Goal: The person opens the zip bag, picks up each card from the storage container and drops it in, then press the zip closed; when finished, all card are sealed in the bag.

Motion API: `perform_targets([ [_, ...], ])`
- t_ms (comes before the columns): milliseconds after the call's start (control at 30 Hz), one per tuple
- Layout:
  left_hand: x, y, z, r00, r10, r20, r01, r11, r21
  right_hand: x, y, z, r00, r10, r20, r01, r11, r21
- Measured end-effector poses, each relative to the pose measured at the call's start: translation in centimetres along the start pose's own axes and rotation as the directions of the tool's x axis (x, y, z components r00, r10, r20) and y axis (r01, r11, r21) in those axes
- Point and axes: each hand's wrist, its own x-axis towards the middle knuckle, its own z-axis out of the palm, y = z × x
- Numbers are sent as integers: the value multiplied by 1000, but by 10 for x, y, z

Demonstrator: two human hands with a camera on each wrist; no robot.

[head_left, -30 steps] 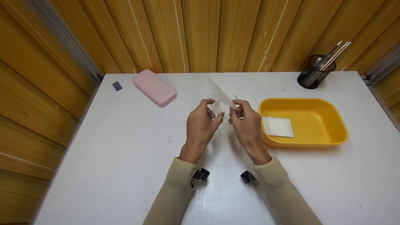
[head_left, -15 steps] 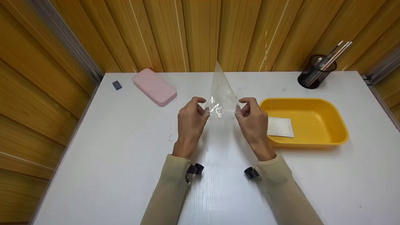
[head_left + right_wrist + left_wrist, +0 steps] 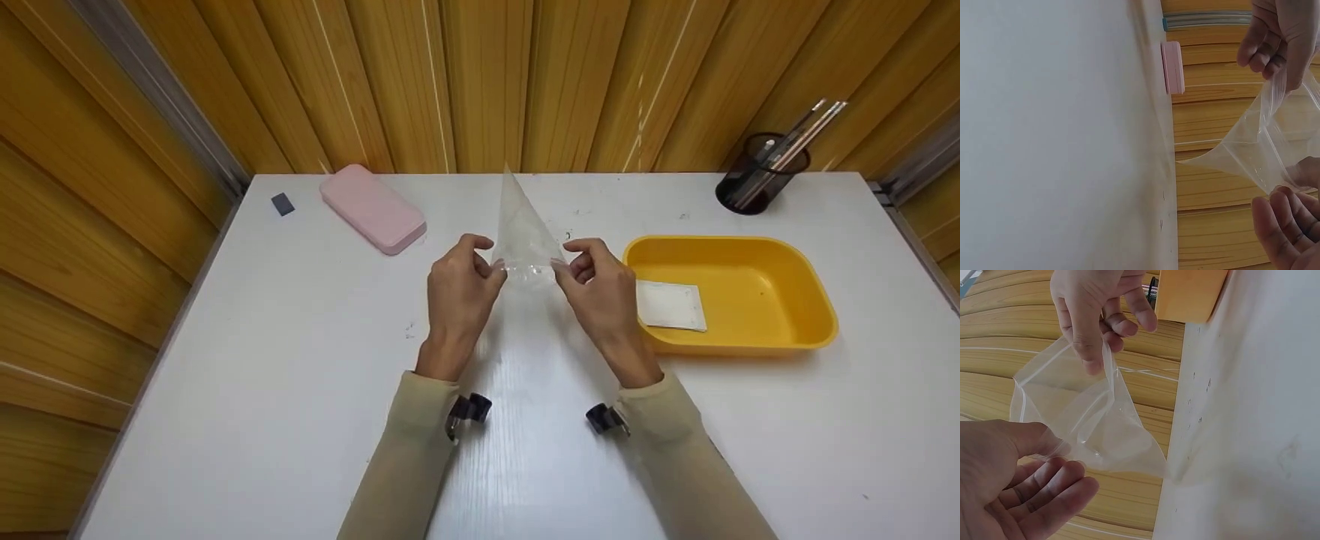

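Pinching opposite edges of the clear zip bag (image 3: pixel 527 232) above the white table (image 3: pixel 300 375), the left hand (image 3: pixel 459 289) and right hand (image 3: pixel 600 289) seem mid-opening; widening its mouth likely needs a gentle outward pull.

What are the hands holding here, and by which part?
A clear zip bag, held above the table. The left hand and right hand each pinch one side of its open mouth.

Head camera looks down over the table (image 3: pixel 300 375); both wrist cameras closely share the plastic bag (image 3: pixel 1089 422)
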Motion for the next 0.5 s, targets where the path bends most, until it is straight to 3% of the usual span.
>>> perform_targets([
  [267,0,1,3,1000,18,3,-18,1000,-5,0,0,1,1000,-25,-17,25,1000,-12],
  [500,1,-3,0,995,87,-48,-91,990,-104,1,0,1,993,-102,-57,107,991,81],
])
